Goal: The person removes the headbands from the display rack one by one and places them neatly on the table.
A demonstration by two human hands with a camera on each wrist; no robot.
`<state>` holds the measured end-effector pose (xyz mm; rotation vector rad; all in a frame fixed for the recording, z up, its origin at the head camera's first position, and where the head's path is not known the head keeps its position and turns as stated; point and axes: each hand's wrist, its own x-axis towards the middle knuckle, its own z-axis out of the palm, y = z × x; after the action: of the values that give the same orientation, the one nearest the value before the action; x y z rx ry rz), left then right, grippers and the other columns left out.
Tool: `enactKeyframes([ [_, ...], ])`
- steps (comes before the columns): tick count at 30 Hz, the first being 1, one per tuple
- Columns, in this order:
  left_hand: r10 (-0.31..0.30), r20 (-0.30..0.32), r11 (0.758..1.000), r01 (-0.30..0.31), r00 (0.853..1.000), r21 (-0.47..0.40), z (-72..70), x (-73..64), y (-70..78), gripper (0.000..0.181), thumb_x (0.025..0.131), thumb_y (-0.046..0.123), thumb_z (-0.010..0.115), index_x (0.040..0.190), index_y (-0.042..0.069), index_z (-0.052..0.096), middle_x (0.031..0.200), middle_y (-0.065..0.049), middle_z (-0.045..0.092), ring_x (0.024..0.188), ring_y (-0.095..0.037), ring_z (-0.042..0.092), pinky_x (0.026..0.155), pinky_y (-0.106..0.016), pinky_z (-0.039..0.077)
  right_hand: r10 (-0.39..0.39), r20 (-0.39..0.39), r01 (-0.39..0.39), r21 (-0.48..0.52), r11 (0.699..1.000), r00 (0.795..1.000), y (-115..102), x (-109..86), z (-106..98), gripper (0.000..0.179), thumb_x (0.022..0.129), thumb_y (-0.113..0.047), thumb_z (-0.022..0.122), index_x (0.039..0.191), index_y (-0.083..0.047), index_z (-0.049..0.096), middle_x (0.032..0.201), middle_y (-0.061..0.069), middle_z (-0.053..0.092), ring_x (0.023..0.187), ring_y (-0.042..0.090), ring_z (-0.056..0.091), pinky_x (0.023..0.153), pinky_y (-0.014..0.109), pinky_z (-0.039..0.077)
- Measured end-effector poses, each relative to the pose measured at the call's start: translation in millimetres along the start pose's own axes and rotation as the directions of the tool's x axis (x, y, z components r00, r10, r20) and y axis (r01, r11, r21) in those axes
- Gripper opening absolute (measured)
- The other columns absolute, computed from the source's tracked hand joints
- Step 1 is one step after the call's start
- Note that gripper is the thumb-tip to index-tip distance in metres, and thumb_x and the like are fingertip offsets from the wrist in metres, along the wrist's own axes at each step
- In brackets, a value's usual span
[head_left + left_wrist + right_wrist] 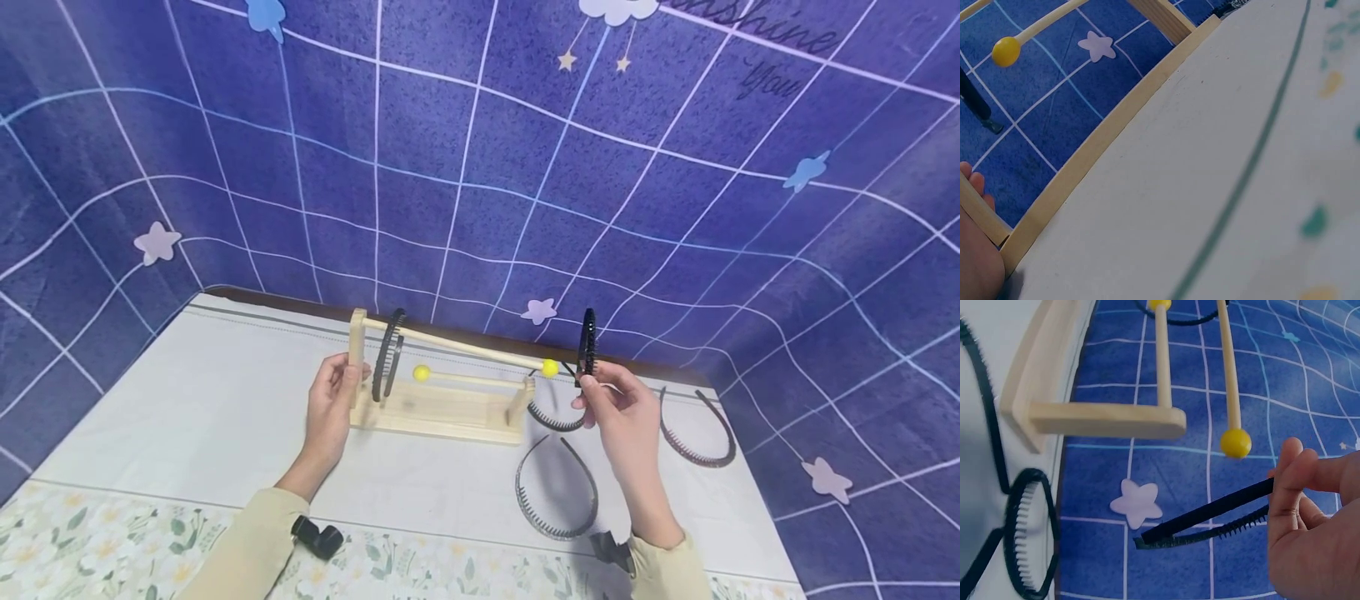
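Note:
A pale wooden stand (pixel 438 427) with two yellow-tipped rods stands on the table. My left hand (pixel 330 396) grips its tall left post (pixel 357 346), with fingers behind and thumb in front. Over the upper rod (pixel 465 347), close to that post, hangs a black toothed headband (pixel 386 358). My right hand (pixel 622 412) pinches a second black headband (pixel 588 337) by one side, just right of the upper rod's yellow ball (pixel 551 367). In the right wrist view this held headband (pixel 1210 515) points toward the stand, apart from the yellow ball (pixel 1235 443).
A dark headband (pixel 557 421) lies behind the stand's short right post (pixel 522 404). Nearer me lies a grey headband (pixel 557 529), and a brown one (pixel 701 458) rests at the far right. A blue gridded curtain (pixel 465 208) rises behind the white table (pixel 225 400).

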<state>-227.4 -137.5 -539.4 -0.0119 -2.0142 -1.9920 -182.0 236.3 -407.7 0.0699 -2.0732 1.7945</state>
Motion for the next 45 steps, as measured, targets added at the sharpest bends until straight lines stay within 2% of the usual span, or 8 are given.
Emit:
enactKeyframes([
  [5,0.003,0.000,1.000,-0.003,1.000,-0.006,0.0,1.0,0.1,0.041,0.122,0.031,0.046,0.147,0.000,0.050,0.131,-0.016,0.066,0.126,-0.010,0.065,0.114,-0.012,0.049,0.047,-0.009,-0.047,-0.011,0.999,0.999,7.6,-0.6,-10.8,0.012,0.104,0.008,0.071,0.115,0.006,0.074,0.096,0.005,0.076,0.067,0.012,0.073,0.048,0.021,0.056],
  [10,-0.002,-0.001,1.000,0.002,1.000,-0.007,0.6,0.1,0.1,0.040,0.122,0.032,0.045,0.147,0.001,0.051,0.132,-0.014,0.066,0.129,-0.014,0.065,0.115,-0.013,0.048,0.086,-0.020,-0.087,-0.057,0.995,0.996,13.4,-2.7,-22.5,0.012,0.105,0.003,0.073,0.117,0.007,0.073,0.095,0.004,0.078,0.070,0.011,0.074,0.051,0.021,0.059],
  [17,-0.009,0.000,1.000,0.009,1.000,-0.002,1.4,-0.1,0.5,0.038,0.122,0.032,0.045,0.146,0.004,0.051,0.132,-0.013,0.066,0.132,-0.017,0.065,0.116,-0.013,0.048,0.129,-0.022,-0.131,-0.189,0.973,0.991,20.8,-6.3,-42.2,0.023,0.108,-0.012,0.076,0.124,0.006,0.074,0.091,-0.012,0.080,0.072,0.012,0.076,0.057,0.023,0.063],
  [22,-0.008,0.003,1.000,0.008,1.000,0.000,1.7,0.0,0.9,0.038,0.122,0.032,0.045,0.147,0.003,0.051,0.133,-0.015,0.066,0.127,-0.009,0.065,0.115,-0.013,0.048,0.153,-0.024,-0.155,-0.251,0.956,0.988,26.7,-10.9,-56.4,0.027,0.108,-0.018,0.078,0.123,0.003,0.075,0.087,-0.003,0.082,0.065,0.015,0.074,0.059,0.025,0.061],
  [28,-0.006,0.002,1.000,0.006,1.000,0.004,1.0,0.3,0.4,0.039,0.122,0.032,0.045,0.147,0.003,0.051,0.133,-0.014,0.066,0.130,-0.016,0.065,0.115,-0.013,0.048,0.173,-0.014,-0.169,-0.307,0.936,0.985,34.5,-16.4,-70.3,0.032,0.106,-0.023,0.080,0.128,0.000,0.075,0.086,0.009,0.083,0.064,0.017,0.072,0.066,0.024,0.057],
  [33,-0.008,-0.001,1.000,0.008,1.000,0.008,0.5,0.2,-0.8,0.040,0.122,0.032,0.044,0.148,0.002,0.050,0.133,-0.013,0.066,0.132,-0.018,0.065,0.117,-0.013,0.047,0.163,-0.002,-0.153,-0.348,0.925,0.987,35.1,-21.6,-79.3,0.031,0.107,-0.023,0.080,0.129,-0.002,0.075,0.086,0.008,0.082,0.063,0.019,0.071,0.065,0.024,0.055],
  [37,-0.014,0.007,1.000,0.014,1.000,0.014,0.8,0.6,-0.1,0.040,0.122,0.033,0.044,0.148,0.004,0.050,0.134,-0.012,0.066,0.131,-0.016,0.065,0.117,-0.013,0.047,0.131,-0.006,-0.124,-0.369,0.921,0.991,34.4,-25.8,-85.9,0.029,0.107,-0.022,0.080,0.127,-0.002,0.076,0.094,-0.004,0.079,0.065,0.020,0.072,0.062,0.024,0.057],
  [45,-0.016,0.013,1.000,0.016,1.000,0.018,0.8,0.3,0.0,0.041,0.123,0.034,0.042,0.149,0.004,0.049,0.135,-0.015,0.065,0.135,-0.019,0.063,0.119,-0.014,0.045,0.033,0.007,-0.029,-0.309,0.950,0.999,39.7,-32.3,-94.8,0.014,0.099,0.001,0.082,0.112,0.004,0.078,0.108,-0.007,0.073,0.067,0.015,0.072,0.063,0.023,0.061],
])
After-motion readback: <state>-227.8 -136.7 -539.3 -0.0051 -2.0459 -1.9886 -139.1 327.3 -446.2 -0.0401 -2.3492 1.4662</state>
